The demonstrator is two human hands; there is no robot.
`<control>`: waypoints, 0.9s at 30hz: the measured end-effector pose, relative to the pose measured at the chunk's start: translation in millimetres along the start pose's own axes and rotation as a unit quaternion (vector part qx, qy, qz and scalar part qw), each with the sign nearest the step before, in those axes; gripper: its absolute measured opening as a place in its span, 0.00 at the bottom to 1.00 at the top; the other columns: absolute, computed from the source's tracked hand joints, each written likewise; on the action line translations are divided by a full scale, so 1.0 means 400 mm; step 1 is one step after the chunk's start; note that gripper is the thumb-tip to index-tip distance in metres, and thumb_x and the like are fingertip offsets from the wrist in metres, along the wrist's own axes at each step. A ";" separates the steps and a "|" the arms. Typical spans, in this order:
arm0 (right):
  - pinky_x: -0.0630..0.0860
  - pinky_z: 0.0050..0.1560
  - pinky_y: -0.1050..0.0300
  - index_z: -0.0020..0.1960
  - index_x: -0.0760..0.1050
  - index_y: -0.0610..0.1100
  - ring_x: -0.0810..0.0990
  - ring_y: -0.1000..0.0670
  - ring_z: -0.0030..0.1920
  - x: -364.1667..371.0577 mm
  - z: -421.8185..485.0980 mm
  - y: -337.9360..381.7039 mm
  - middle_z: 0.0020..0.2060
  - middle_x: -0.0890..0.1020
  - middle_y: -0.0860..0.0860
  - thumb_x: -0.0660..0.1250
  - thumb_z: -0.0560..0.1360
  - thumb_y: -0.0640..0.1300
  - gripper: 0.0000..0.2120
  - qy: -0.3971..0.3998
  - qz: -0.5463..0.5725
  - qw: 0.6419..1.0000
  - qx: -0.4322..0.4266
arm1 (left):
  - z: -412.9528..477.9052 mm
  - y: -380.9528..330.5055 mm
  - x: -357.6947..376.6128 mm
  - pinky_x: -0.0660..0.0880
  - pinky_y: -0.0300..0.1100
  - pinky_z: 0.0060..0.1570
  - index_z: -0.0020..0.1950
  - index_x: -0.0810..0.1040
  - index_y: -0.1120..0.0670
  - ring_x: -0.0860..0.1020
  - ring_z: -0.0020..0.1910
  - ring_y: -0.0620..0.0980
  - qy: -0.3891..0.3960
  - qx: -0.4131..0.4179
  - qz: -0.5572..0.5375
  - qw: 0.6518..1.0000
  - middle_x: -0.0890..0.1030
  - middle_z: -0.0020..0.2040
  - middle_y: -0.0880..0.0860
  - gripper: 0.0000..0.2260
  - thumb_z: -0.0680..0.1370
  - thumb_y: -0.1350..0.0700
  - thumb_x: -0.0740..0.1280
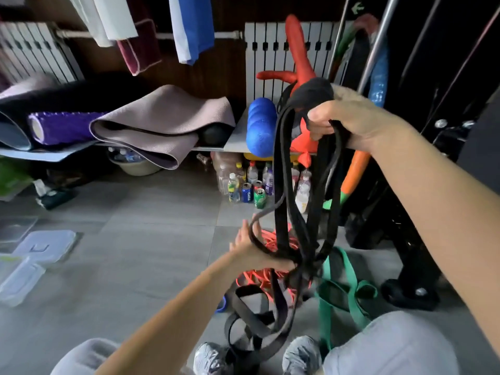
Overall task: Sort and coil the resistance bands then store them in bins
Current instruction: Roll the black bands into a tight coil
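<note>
My right hand [349, 123] is raised at the upper right and grips the top of a bunch of long black resistance bands [281, 185] that hang down in loops. Lower down, my left hand [254, 250] holds the same tangle where the bands knot together, with one thin loop running over its fingers. The loose ends trail to the floor between my shoes. A green band [328, 301] lies on the floor to the right of the tangle. An orange band or cord [270, 244] is heaped behind it.
Clear plastic bins and lids [40, 247] lie on the grey tile floor at left. Bottles and cans [249, 185] stand under a low shelf that carries rolled mats [162, 123] and a blue roller [261, 128]. A black equipment stand [411, 266] rises at right.
</note>
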State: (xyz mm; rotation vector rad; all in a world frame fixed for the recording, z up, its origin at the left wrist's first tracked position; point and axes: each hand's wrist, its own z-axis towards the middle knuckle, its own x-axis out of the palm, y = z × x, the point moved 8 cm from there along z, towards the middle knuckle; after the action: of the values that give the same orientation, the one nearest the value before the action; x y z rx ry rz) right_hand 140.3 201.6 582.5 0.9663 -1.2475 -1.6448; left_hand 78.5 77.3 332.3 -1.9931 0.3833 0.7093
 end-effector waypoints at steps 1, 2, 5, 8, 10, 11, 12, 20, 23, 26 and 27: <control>0.64 0.30 0.61 0.39 0.75 0.48 0.66 0.56 0.23 0.011 -0.001 0.002 0.23 0.70 0.56 0.65 0.65 0.36 0.08 0.011 -0.004 1.000 0.002 | -0.010 -0.093 -0.022 0.68 0.40 0.65 0.71 0.63 0.54 0.68 0.68 0.43 -0.015 0.115 -0.070 0.991 0.70 0.68 0.44 0.44 0.61 0.46 0.79; 0.66 0.29 0.62 0.41 0.74 0.46 0.68 0.56 0.24 0.017 -0.002 0.002 0.25 0.72 0.55 0.66 0.65 0.36 0.08 0.013 -0.015 1.000 0.007 | -0.025 -0.164 -0.039 0.73 0.33 0.55 0.60 0.72 0.54 0.75 0.57 0.35 -0.026 0.200 -0.122 0.972 0.79 0.56 0.38 0.26 0.66 0.53 0.79; 0.67 0.28 0.62 0.43 0.71 0.42 0.69 0.55 0.24 0.017 -0.018 0.001 0.26 0.73 0.53 0.66 0.64 0.35 0.09 0.017 -0.051 0.998 0.030 | -0.048 -0.251 -0.106 0.75 0.35 0.43 0.45 0.77 0.54 0.79 0.37 0.36 -0.106 0.265 -0.220 0.933 0.81 0.37 0.42 0.06 0.73 0.62 0.72; 0.59 0.28 0.62 0.41 0.73 0.45 0.63 0.56 0.23 -0.024 -0.045 0.010 0.23 0.68 0.53 0.62 0.66 0.33 0.09 -0.001 -0.023 0.999 0.046 | -0.026 -0.222 -0.194 0.77 0.53 0.47 0.49 0.79 0.62 0.81 0.43 0.54 -0.202 0.171 -0.281 0.923 0.83 0.43 0.58 0.06 0.75 0.60 0.70; 0.58 0.28 0.62 0.41 0.71 0.45 0.62 0.56 0.23 -0.052 -0.059 0.007 0.23 0.66 0.53 0.63 0.65 0.34 0.08 -0.008 -0.055 0.996 0.068 | -0.007 -0.204 -0.238 0.75 0.53 0.52 0.49 0.78 0.65 0.79 0.45 0.58 -0.195 0.136 -0.310 0.921 0.81 0.44 0.61 0.06 0.76 0.62 0.67; 0.59 0.27 0.63 0.40 0.70 0.44 0.62 0.55 0.22 -0.067 -0.064 0.000 0.23 0.66 0.52 0.64 0.65 0.35 0.08 -0.014 -0.085 0.993 0.082 | -0.002 -0.209 -0.249 0.75 0.51 0.52 0.45 0.77 0.65 0.78 0.43 0.57 -0.162 0.139 -0.341 0.915 0.81 0.40 0.60 0.05 0.77 0.63 0.65; 0.61 0.26 0.63 0.39 0.68 0.44 0.63 0.55 0.22 -0.084 -0.066 -0.009 0.23 0.67 0.51 0.65 0.64 0.35 0.08 -0.026 -0.119 0.988 0.097 | -0.001 -0.217 -0.256 0.76 0.49 0.49 0.42 0.76 0.63 0.78 0.39 0.56 -0.125 0.142 -0.381 0.905 0.80 0.35 0.57 0.07 0.78 0.63 0.63; 0.66 0.24 0.64 0.44 0.72 0.37 0.65 0.54 0.22 -0.136 -0.087 -0.095 0.31 0.69 0.43 0.63 0.72 0.29 0.05 -0.108 -0.250 0.951 0.148 | -0.059 -0.309 -0.327 0.68 0.36 0.27 0.35 0.71 0.57 0.70 0.25 0.49 -0.007 0.128 -0.508 0.852 0.70 0.24 0.50 0.13 0.78 0.56 0.56; 0.69 0.25 0.64 0.38 0.73 0.41 0.68 0.54 0.22 -0.130 -0.082 -0.082 0.25 0.70 0.46 0.64 0.70 0.29 0.08 -0.135 -0.189 0.967 0.109 | -0.092 -0.374 -0.380 0.70 0.37 0.27 0.35 0.74 0.57 0.72 0.25 0.48 0.014 0.198 -0.529 0.825 0.73 0.26 0.50 0.09 0.73 0.57 0.59; 0.70 0.26 0.66 0.27 0.74 0.46 0.71 0.55 0.21 -0.099 -0.079 -0.094 0.20 0.73 0.52 0.66 0.66 0.33 0.13 -0.151 -0.149 0.974 0.080 | -0.075 -0.362 -0.399 0.72 0.36 0.26 0.37 0.74 0.59 0.74 0.24 0.47 -0.049 0.190 -0.458 0.867 0.76 0.25 0.52 0.09 0.76 0.60 0.59; 0.71 0.26 0.65 0.27 0.74 0.46 0.72 0.55 0.21 -0.092 -0.081 -0.116 0.20 0.75 0.53 0.67 0.66 0.33 0.12 -0.159 -0.180 0.966 0.091 | -0.064 -0.336 -0.402 0.73 0.36 0.26 0.36 0.74 0.59 0.74 0.22 0.47 -0.107 0.165 -0.375 0.906 0.76 0.24 0.52 0.09 0.76 0.62 0.61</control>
State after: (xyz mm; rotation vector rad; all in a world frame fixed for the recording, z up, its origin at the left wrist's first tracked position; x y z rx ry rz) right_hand 175.6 232.3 534.0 1.1238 -1.5253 -2.0569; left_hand 32.4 118.7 534.1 -1.5370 -0.3719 0.3268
